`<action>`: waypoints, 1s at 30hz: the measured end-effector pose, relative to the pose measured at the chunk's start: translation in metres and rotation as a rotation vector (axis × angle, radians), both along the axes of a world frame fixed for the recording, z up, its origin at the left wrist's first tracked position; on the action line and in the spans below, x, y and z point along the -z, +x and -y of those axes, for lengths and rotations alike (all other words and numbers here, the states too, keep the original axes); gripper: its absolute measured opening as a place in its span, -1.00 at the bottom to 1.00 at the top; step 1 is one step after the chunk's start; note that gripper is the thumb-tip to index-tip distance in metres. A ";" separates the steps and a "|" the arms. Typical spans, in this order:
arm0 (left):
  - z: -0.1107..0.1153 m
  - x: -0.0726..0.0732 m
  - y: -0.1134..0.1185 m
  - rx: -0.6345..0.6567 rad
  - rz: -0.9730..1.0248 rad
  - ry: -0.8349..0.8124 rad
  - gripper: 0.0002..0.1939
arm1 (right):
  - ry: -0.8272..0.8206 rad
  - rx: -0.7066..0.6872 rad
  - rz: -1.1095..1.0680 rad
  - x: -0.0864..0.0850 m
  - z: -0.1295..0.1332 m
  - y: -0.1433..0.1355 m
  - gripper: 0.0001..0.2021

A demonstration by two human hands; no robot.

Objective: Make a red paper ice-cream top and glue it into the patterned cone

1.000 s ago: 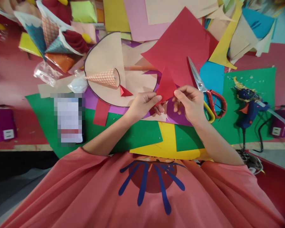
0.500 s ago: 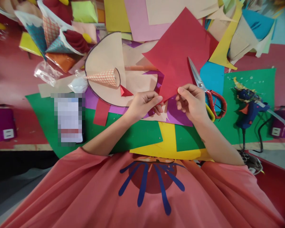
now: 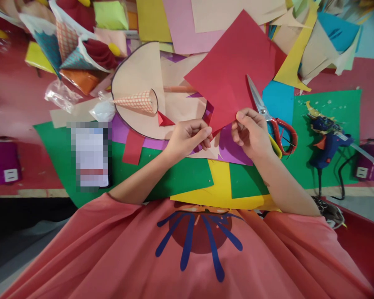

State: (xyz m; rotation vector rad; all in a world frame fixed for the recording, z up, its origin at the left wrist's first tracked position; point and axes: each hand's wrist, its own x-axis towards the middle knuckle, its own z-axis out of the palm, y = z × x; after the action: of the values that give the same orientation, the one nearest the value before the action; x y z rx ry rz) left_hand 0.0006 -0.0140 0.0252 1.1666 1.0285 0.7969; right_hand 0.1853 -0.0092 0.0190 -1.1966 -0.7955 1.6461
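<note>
Both my hands pinch the near edge of a red paper sheet [image 3: 230,66]. My left hand [image 3: 190,135] grips its lower left corner, fingers curled. Further right along the same edge, my right hand [image 3: 252,128] has thumb and fingertip closed on the paper. Just beyond the right hand lie scissors [image 3: 280,133] with red and yellow handles, blades pointing away. Left of the sheet is a beige rounded paper piece with a dark outline [image 3: 134,74]. On it rest a small orange-checked paper cone [image 3: 140,101] and a small folded red paper piece [image 3: 165,120].
A blue glue gun [image 3: 326,149] lies on green paper [image 3: 345,112] at the right. A blurred phone [image 3: 92,158] lies at the left. Checked paper cones [image 3: 68,41] and small packets stand at the upper left. Paper scraps [image 3: 318,54] pile up at the upper right.
The red sheet's left corner has shifted slightly left and its near edge looks flatter. My right hand has moved slightly right. The scissors and cone stay put.
</note>
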 end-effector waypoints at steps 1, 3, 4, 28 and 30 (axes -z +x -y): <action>0.001 0.000 0.000 -0.005 0.001 0.025 -0.57 | -0.036 -0.026 -0.054 0.000 -0.001 0.000 -0.64; 0.002 -0.001 0.000 0.001 0.009 0.067 -0.58 | -0.116 -0.095 -0.160 -0.001 -0.002 -0.001 -0.60; 0.003 -0.001 -0.001 0.009 0.012 0.083 -0.59 | -0.155 -0.130 -0.206 -0.001 -0.002 -0.001 -0.60; 0.006 0.001 -0.004 0.041 -0.056 0.189 -0.55 | -0.194 -0.142 -0.298 -0.001 -0.004 0.000 -0.56; 0.004 0.001 -0.003 0.053 -0.050 0.157 -0.53 | -0.188 -0.143 -0.272 0.000 -0.003 0.000 -0.56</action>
State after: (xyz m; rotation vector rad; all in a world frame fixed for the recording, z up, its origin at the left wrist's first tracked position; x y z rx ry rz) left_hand -0.0027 -0.0183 0.0244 1.3483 0.9849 0.8213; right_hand 0.1854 -0.0062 0.0194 -1.0301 -0.5754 1.9869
